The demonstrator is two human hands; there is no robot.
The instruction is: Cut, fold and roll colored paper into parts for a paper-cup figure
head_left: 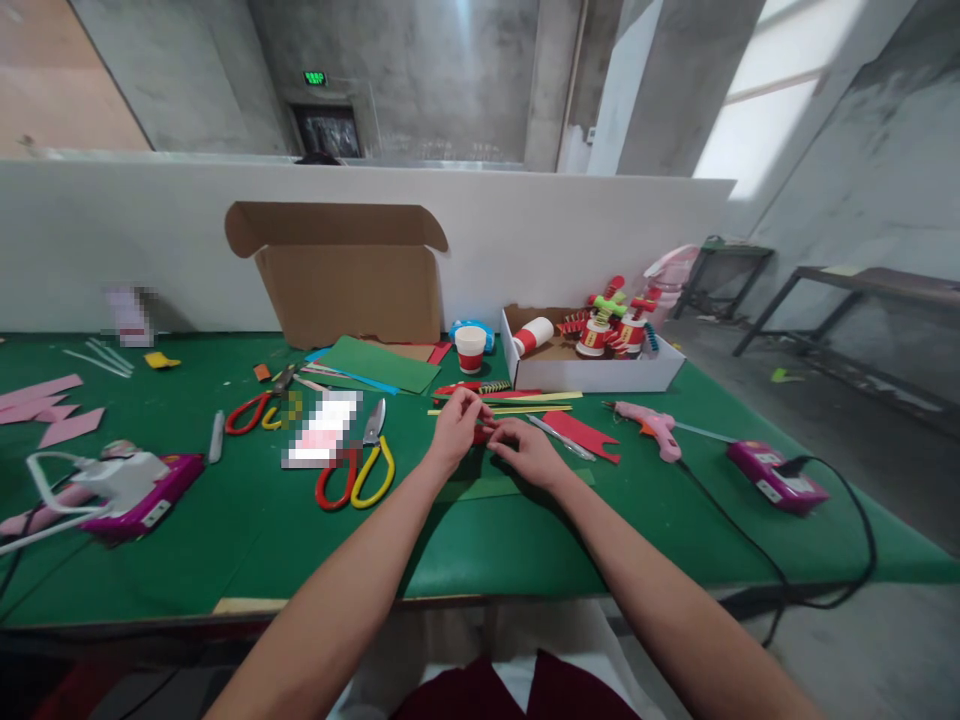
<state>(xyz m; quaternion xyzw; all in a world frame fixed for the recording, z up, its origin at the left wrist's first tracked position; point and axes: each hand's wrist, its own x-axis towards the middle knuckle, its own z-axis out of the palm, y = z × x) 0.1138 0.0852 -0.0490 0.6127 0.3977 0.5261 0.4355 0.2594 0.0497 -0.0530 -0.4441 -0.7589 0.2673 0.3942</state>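
My left hand and my right hand meet above the green table, fingertips pinched close together. Between them is a small red piece, perhaps paper, mostly hidden by the fingers. Under the hands lies a green paper strip. Just beyond them are thin yellow strips and a red-and-black patterned strip. To the right of my right hand rest a red paper piece with a notched end and a clear-wrapped slim item. Scissors with red and yellow handles lie left of my left hand.
A paper cup stands behind the hands. Right of it, a white box holds decorated cups. A pink glue gun trails its cable across the right side. Power strips sit at both ends; an open cardboard box stands behind.
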